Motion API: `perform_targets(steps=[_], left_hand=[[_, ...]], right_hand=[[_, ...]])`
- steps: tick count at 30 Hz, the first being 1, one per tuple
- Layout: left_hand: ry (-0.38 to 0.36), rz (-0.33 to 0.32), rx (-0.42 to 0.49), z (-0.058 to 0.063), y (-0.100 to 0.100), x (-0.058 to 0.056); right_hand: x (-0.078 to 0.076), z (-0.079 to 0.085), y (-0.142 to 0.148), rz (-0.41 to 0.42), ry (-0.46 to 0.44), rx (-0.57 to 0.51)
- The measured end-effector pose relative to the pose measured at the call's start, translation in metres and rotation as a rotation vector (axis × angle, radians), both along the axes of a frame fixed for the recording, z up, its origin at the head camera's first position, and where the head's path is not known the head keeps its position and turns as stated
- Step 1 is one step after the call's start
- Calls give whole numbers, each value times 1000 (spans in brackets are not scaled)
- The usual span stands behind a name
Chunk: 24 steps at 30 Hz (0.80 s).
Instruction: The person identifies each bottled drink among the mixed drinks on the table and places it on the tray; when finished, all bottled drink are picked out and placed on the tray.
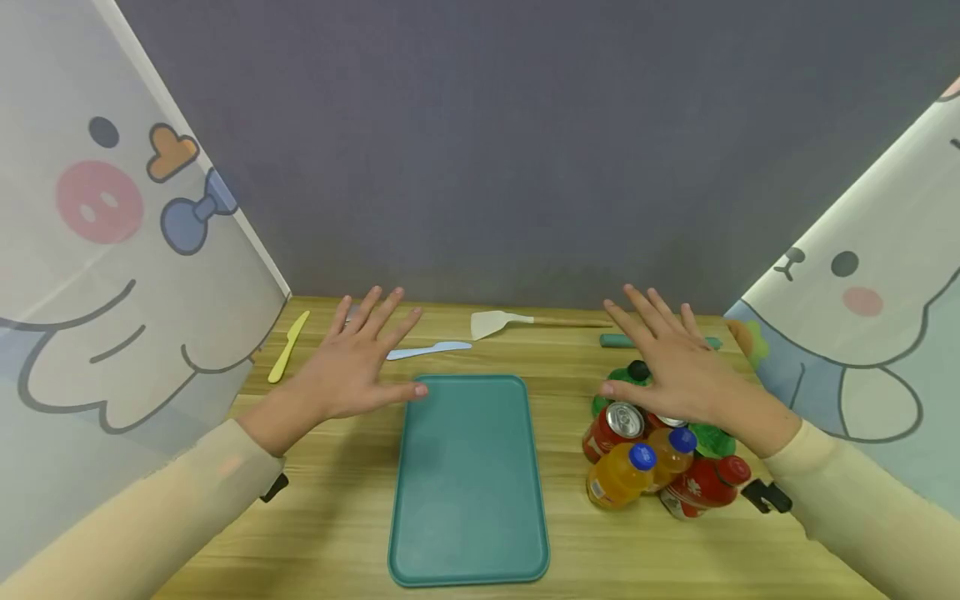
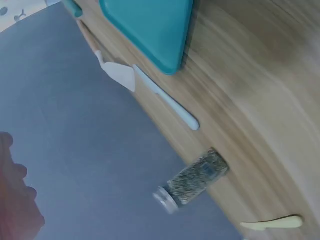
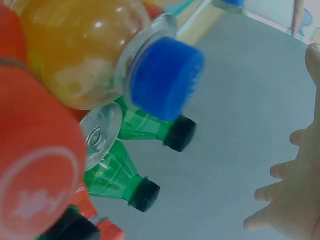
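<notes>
My left hand [image 1: 348, 367] hovers with spread fingers beyond the left rim of a teal tray [image 1: 468, 483], holding nothing. A glass jar of dried herbs [image 2: 197, 177] shows in the left wrist view; in the head view that hand mostly hides it. On the right, my right hand [image 1: 675, 367] is held over a cluster of drinks, fingers spread and gripping nothing. The cluster has orange drink bottles [image 1: 618, 479] with blue caps, red cans [image 1: 611, 433], a red bottle [image 1: 697, 490] and green bottles [image 3: 117, 172] with black caps, partly hidden by the hand.
Along the table's back lie a light blue knife [image 1: 431, 350], a white spatula [image 1: 491, 323] with a wooden handle and a teal rod-like thing [image 1: 617, 341]. A yellow knife [image 1: 288, 346] lies at the left. A grey wall [image 1: 480, 167] and printed side panels [image 1: 67, 275] enclose the table.
</notes>
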<state>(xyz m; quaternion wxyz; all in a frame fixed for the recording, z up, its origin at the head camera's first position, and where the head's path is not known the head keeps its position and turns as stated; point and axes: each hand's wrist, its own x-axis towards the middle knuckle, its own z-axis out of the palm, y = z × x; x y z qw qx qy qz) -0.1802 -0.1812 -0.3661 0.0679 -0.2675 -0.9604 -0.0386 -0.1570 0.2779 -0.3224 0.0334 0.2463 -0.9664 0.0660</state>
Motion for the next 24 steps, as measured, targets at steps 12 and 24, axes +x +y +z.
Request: perform_targets(steps=[12, 24], left_hand=[[42, 45, 300, -21, -28, 11], [-346, 158, 584, -79, -35, 42]], right_hand=[[49, 13, 44, -62, 57, -253], [101, -26, 100, -182, 69, -477]])
